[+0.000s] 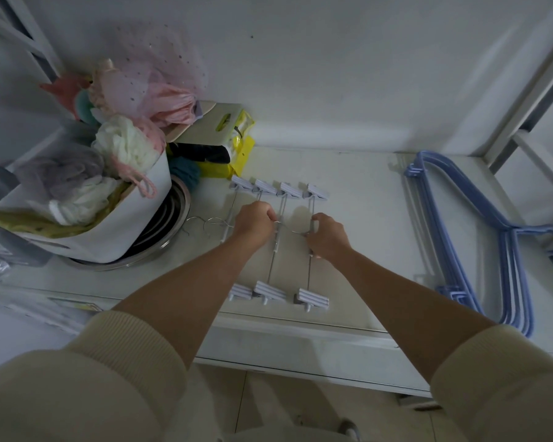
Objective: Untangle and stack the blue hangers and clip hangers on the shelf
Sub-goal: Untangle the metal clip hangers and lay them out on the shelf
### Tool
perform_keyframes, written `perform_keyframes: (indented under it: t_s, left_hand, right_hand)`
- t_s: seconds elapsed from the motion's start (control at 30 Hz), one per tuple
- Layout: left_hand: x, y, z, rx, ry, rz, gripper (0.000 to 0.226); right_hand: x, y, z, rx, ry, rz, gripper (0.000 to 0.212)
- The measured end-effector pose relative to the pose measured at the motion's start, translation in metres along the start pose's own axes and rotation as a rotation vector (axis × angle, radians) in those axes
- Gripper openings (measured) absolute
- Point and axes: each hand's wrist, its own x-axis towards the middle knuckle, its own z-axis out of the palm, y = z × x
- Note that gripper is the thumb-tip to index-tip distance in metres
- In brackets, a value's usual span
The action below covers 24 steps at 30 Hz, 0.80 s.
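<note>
On the white shelf (364, 193), a row of white clip hangers with thin metal bars (280, 237) lies side by side, their far clips lined up near the back and their near clips close to the shelf's front edge. Both hands work at the middle of this row. The left hand (254, 223) is curled into a fist over the metal hook of one clip hanger, its fingers closed around the wire. The right hand (328, 236) pinches the bar and hook of the rightmost clip hanger, fingers bent around the metal. A curved wire hook runs between the two hands. Two more loose wire hooks lie just left of the left hand.

Well apart to the right, a stack of blue plastic-coated hangers (454, 237) rests flat on the shelf, their outlines nested on one another.

At the left end of the shelf, a white bin stuffed with pale fabrics and pink tulle (109, 199) sits tilted in a round metal basin (173, 224). Behind it lies a yellow package (240, 151). Cream sleeves (115, 371) cover both upper arms.
</note>
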Motion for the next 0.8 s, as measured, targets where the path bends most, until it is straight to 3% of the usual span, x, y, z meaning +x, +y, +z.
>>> perform_keyframes:
  t_s: [0.57,0.8]
  left_hand:
    - [-0.01,0.006,-0.007,0.072,-0.017,0.05,0.025]
    - [-0.026,0.042,-0.011,0.228,0.022,0.249,0.03]
  right_hand:
    - [-0.003,0.0,-0.011,-0.067,0.051,-0.044,0.047]
    - [-0.02,-0.003,-0.049,-0.427,0.18,-0.261,0.043]
